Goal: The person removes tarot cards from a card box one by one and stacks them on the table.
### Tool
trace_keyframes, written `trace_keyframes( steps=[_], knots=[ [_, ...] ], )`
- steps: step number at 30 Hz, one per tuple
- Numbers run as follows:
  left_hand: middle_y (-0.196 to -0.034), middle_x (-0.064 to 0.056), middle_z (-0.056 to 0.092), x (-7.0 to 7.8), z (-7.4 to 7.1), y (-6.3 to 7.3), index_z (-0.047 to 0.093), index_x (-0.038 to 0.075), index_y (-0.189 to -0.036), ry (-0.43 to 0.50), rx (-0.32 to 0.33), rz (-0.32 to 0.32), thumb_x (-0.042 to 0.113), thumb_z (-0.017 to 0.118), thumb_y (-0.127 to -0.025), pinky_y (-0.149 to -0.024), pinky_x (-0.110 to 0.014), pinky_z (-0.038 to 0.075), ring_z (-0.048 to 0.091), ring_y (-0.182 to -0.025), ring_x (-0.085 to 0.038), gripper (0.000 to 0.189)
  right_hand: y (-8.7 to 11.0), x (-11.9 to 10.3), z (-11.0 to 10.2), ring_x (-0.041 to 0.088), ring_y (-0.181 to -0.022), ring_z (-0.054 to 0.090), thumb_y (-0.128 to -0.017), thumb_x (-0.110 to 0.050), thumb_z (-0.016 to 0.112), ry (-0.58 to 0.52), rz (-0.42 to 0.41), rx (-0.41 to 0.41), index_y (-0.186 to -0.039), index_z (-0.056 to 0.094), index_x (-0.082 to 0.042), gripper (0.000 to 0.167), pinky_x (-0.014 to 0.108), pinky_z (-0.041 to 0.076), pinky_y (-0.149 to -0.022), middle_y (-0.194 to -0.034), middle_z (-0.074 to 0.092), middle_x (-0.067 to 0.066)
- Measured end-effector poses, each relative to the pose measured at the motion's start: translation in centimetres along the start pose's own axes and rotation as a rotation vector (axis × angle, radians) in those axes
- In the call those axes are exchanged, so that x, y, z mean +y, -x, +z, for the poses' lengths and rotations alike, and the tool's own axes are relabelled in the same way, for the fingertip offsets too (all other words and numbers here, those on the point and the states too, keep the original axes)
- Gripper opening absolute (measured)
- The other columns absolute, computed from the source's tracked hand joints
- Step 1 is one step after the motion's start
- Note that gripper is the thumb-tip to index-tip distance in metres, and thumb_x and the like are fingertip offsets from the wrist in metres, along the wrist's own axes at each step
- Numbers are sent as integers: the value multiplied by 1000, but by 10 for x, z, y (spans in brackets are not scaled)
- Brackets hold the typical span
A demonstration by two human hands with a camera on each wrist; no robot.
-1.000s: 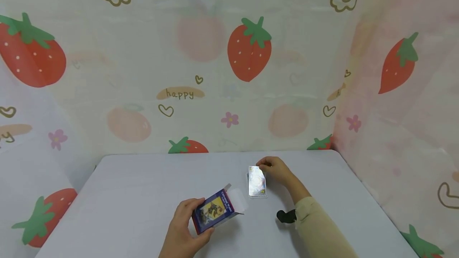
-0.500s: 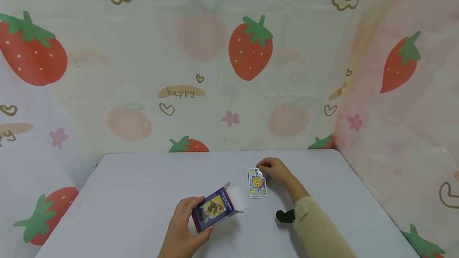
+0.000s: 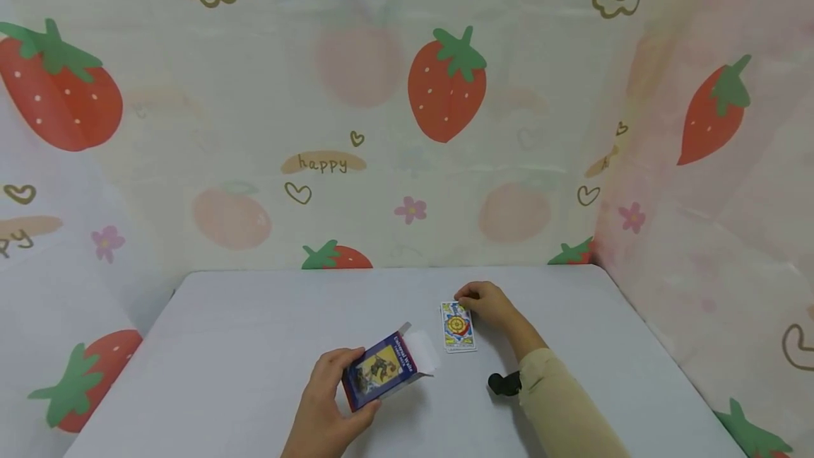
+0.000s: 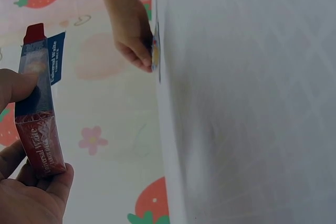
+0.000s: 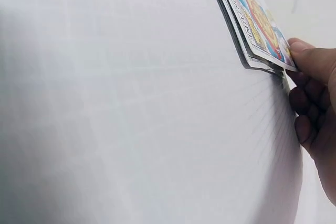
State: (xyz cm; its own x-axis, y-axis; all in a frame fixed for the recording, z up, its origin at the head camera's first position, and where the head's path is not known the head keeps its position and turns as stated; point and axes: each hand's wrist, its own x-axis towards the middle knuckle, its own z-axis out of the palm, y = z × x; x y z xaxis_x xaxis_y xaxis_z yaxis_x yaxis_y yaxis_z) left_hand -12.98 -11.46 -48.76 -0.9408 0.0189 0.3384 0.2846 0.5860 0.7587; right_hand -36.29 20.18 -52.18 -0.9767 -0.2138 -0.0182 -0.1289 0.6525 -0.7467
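Note:
My left hand grips a blue and red tarot card box between thumb and fingers, tilted above the table. Its end flap stands open toward the right. In the left wrist view the thumb lies on one face of the box and fingertips support its red end. My right hand pinches the far right corner of a tarot card with a colourful wheel picture. The right wrist view shows this card slightly raised over another card or cards lying beneath it on the table.
The white-covered table extends around both hands, ending at a far edge before a strawberry-print curtain. A black device sticks out by the right sleeve.
Bright glare on the tarot card has gone, so its wheel picture now shows. The card has tilted a little in the right hand's pinch. The left hand and box stay about the same.

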Motion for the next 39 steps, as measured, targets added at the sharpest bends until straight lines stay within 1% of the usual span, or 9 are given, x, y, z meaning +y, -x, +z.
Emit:
trace_keyframes(
  steps=[6, 16, 25, 29, 32, 36, 39],
  knots=[
    [-134, 10, 53, -1, 0, 0, 58, 24, -138, 0, 0, 2, 18, 93, -74, -100, -37, 54, 52, -116, -7, 74, 0, -1, 1, 17, -93, 60, -99, -15, 68, 26, -19, 2, -103, 75, -11, 8, 37, 52, -87, -100, 70, 2],
    [-134, 10, 52, -1, 0, 0, 56, 26, -139, -7, -4, 2, 19, 93, -74, -101, -41, 53, 51, -118, -7, 76, -3, -3, 4, 18, -95, 59, -98, -15, 69, 72, -19, 7, -101, 74, -13, 7, 40, 51, -91, -100, 68, 1],
    [-133, 11, 52, -2, 0, 1, 56, 27, -138, 13, -1, 15, 17, 93, -73, -100, -38, 54, 52, -117, -7, 76, -2, -3, 6, 18, -95, 58, -98, -14, 70, 92, -33, 9, -99, 75, -12, 5, 42, 50, -94, -99, 67, 1],
    [-133, 11, 52, -2, 1, 2, 58, 22, -139, 21, 2, 28, 16, 94, -73, -99, -36, 53, 52, -116, -7, 75, 0, -4, 5, 19, -95, 58, -97, -14, 70, 91, -32, 8, -100, 74, -12, 5, 42, 50, -94, -99, 67, 2],
    [-133, 10, 52, -2, 0, 2, 58, 19, -139, 28, 7, 35, 16, 94, -72, -99, -36, 53, 52, -116, -8, 76, 2, -5, 3, 19, -94, 58, -97, -14, 70, 67, -22, 8, -101, 74, -12, 6, 40, 52, -90, -101, 68, 2],
    [-133, 11, 53, -1, 0, 1, 58, 22, -139, 21, 3, 22, 17, 93, -73, -100, -36, 53, 52, -116, -7, 75, 2, -7, 0, 18, -93, 59, -98, -15, 69, 47, -9, 30, -103, 74, -12, 8, 37, 51, -87, -101, 69, 2],
    [-133, 11, 52, -1, -1, 1, 57, 25, -138, 20, 4, 18, 17, 93, -73, -100, -36, 53, 52, -116, -7, 75, 3, -10, -3, 17, -93, 60, -99, -16, 68, 51, -22, 59, -105, 74, -12, 9, 38, 50, -88, -100, 70, 1]
  ],
)
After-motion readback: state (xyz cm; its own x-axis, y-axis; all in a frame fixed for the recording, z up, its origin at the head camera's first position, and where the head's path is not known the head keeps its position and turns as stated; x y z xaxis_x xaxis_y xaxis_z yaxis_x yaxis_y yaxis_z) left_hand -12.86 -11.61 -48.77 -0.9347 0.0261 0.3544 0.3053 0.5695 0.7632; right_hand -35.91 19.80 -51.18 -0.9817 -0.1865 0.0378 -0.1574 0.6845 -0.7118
